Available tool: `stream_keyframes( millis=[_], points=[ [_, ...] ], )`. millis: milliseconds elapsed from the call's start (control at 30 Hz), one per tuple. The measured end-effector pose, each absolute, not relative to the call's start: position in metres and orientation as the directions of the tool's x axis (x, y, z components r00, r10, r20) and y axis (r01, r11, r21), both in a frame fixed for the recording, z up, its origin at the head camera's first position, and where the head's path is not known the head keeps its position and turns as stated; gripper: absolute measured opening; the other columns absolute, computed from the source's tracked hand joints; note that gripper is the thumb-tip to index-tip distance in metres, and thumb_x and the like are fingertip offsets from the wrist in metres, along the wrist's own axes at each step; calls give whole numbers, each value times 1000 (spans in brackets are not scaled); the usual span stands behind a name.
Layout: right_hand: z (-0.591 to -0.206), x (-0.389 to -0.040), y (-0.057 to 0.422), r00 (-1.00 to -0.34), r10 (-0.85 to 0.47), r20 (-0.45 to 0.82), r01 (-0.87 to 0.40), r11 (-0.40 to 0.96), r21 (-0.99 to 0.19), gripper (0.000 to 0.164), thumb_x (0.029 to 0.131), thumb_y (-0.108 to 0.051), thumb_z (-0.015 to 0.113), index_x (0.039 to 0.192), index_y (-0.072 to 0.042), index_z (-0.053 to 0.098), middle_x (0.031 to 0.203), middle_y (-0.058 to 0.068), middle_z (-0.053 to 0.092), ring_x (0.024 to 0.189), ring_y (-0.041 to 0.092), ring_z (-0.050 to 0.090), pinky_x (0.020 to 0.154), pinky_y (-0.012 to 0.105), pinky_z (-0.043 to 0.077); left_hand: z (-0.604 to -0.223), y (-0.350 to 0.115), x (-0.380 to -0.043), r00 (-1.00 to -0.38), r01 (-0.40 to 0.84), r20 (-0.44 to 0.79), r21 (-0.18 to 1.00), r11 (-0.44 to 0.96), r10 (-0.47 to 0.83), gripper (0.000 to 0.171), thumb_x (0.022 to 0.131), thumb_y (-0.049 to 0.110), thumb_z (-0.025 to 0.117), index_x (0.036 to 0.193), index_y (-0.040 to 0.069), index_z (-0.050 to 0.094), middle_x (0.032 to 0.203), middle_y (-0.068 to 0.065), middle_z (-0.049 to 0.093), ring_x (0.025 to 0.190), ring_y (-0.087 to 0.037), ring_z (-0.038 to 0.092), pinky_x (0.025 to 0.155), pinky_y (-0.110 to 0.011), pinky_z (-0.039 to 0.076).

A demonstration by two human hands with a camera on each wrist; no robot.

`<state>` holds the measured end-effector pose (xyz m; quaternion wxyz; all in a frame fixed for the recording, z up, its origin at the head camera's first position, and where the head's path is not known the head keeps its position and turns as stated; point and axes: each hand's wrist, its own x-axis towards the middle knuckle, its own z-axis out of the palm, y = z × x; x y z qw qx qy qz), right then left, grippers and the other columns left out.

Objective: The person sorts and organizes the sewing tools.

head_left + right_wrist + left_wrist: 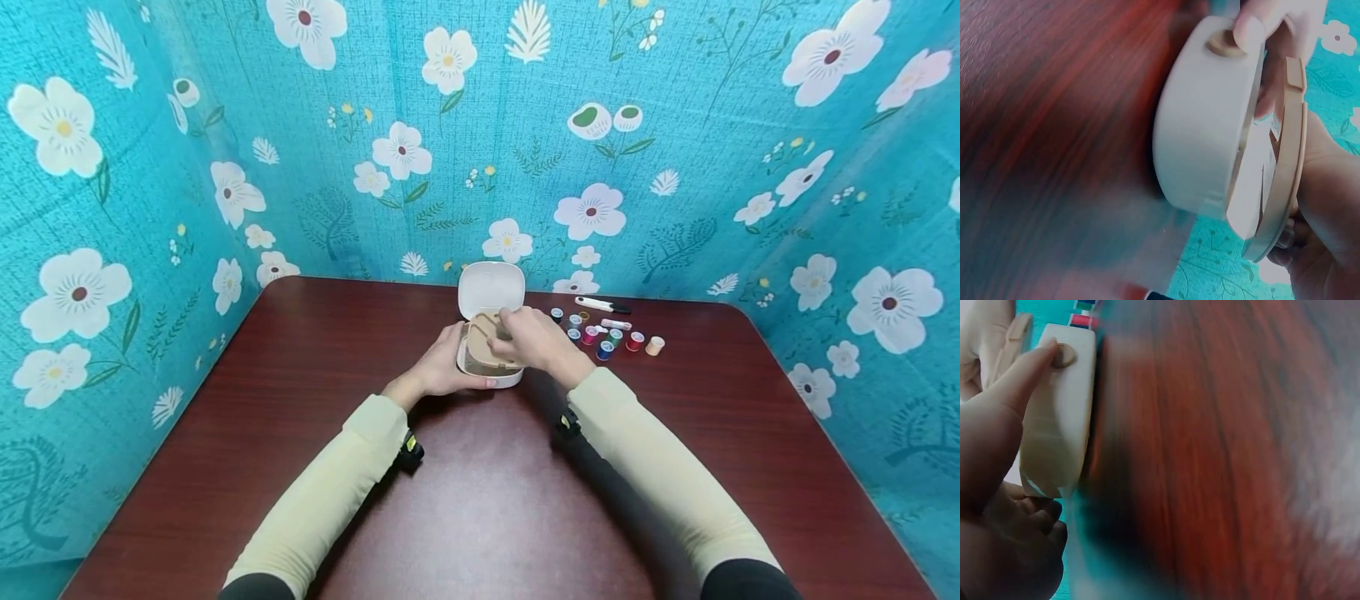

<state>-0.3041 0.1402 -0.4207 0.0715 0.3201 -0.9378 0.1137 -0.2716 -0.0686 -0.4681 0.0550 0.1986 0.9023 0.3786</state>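
Note:
A white sewing box (508, 381) stands on the table with its lid (491, 287) raised at the back. My left hand (442, 362) grips it around the left side. In the left wrist view, the left thumb lies along the front, its tip at the round tan clasp (1065, 356), while the other fingers curl at the far end. Tilted over the box is a beige tray (483, 337), which my right hand (536, 337) holds by its edge. In the right wrist view, the tray (1285, 169) leans away from the box wall, with white pieces (1250, 187) showing between them.
Right of the box lie several thread spools (635, 341) in different colours. A small pink-and-white item (616, 323) is among them. Behind these is a white pen-like tool (596, 303) with a black end. Floral cloth (405, 225) hangs around the brown table (330, 367).

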Motion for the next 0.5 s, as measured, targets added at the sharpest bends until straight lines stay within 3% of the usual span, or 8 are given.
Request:
stream_keyframes(
  millis=[200, 500],
  points=[
    [-414, -302, 152, -797, -567, 209, -602, 778, -181, 25, 92, -28, 71, 83, -8, 59, 62, -3, 43, 54, 14, 43, 48, 30, 34, -466, -71, -274, -884, 399, 54, 608, 687, 465, 121, 77, 56, 85, 162, 6, 14, 160, -19, 26, 142, -31, 39, 113, -44, 38],
    [-413, -298, 168, -806, -551, 214, -586, 793, -167, 25, 91, -28, 71, 84, -7, 60, 62, -2, 44, 54, 14, 42, 49, 29, 32, -463, -70, -282, -870, 416, 23, 569, 709, 492, 119, 80, 57, 83, 161, 4, 14, 161, -20, 23, 135, -32, 46, 113, -41, 39]
  ],
)
